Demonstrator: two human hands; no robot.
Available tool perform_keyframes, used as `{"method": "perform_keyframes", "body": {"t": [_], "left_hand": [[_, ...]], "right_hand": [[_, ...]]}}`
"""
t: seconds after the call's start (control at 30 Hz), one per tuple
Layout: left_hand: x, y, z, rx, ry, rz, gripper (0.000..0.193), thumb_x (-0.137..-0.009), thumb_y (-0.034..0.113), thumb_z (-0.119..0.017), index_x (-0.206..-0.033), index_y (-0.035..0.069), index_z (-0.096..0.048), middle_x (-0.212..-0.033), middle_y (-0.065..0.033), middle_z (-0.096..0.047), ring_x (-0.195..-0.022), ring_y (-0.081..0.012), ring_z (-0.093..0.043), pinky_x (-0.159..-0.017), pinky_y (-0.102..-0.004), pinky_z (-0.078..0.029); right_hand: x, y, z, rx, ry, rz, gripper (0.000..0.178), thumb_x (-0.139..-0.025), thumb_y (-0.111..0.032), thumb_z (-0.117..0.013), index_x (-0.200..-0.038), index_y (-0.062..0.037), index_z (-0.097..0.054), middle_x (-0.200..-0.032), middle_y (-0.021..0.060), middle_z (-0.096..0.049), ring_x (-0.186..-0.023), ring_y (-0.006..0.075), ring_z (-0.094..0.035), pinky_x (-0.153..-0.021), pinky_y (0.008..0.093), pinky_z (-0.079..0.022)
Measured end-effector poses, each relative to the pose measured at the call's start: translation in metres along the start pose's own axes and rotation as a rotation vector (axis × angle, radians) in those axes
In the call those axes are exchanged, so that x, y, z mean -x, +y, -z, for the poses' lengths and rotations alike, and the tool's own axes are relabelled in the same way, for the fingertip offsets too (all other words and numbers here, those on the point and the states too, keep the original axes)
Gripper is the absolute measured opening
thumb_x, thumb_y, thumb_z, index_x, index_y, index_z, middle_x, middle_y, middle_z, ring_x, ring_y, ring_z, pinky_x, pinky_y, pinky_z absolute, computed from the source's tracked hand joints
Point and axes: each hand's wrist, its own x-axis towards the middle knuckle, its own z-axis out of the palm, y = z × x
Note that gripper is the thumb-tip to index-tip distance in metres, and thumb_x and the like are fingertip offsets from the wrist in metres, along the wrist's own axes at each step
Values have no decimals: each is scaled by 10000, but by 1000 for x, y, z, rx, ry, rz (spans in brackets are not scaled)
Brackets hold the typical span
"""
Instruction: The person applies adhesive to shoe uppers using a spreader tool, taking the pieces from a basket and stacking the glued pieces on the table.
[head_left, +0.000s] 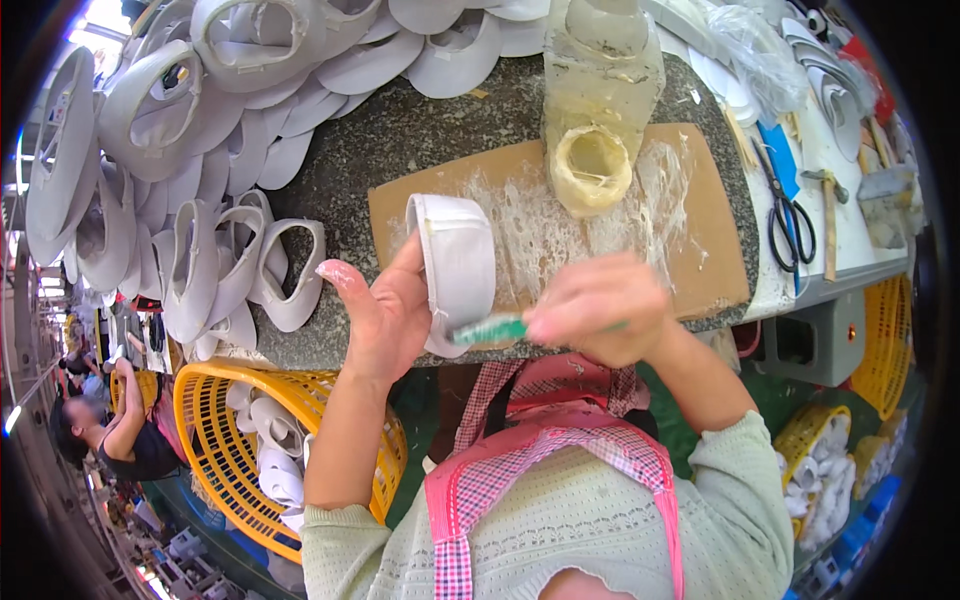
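Note:
My left hand [385,315] holds up a curved white band-shaped piece [462,255], possibly a shoe upper. Its fingers are inside the loop, while the thumb, with whitish residue on its tip, sticks out. A small green-handled brush [490,330] is pinched in my right hand [605,305], which is slightly blurred. The brush end meets the lower edge of the white piece. Beyond my hands lies a brown cardboard sheet [715,255] smeared with dried whitish residue. On it rests a cloudy, crusted plastic container [600,110] with a round, yellowish opening facing me.
Many similar white pieces [225,140] are heaped on the dark speckled table [470,125] at left. A yellow basket [200,440] below holds more. Black-handled scissors [790,235] and a hammer [828,215] lie at right. Another person [125,435] is at far left.

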Motion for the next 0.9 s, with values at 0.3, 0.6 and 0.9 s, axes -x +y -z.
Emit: {"method": "perform_keyframes", "body": {"t": [0.3,0.6,0.9], "left_hand": [[-17,-7,-5,68,8,56,1075,-630,835,-79,-1351,45,-187,-1337,-144,-306,-1219,-269,-324,-1001,-377,-245],[17,2,29,-1324,337,-464,224,-771,219,-581,-883,26,-569,-763,-142,-587,-654,-278,-564,-599,-319,-448],[73,-50,59,-546,431,-6,386,-736,85,-566,-1093,-19,-462,-969,-71,-476,-892,-147,-473,-754,-277,-419]], "right_hand": [[24,5,-6,60,-79,-44,117,-692,-32,-650,-808,-43,-642,-686,75,-618,-546,185,-568,-471,262,-423],[40,-8,6,174,241,-258,132,-684,13,-639,-812,-14,-628,-685,113,-616,-548,200,-579,-480,263,-434],[40,-10,-64,110,142,-135,178,-678,10,-643,-849,-27,-609,-708,105,-609,-580,217,-585,-482,279,-441]]}}
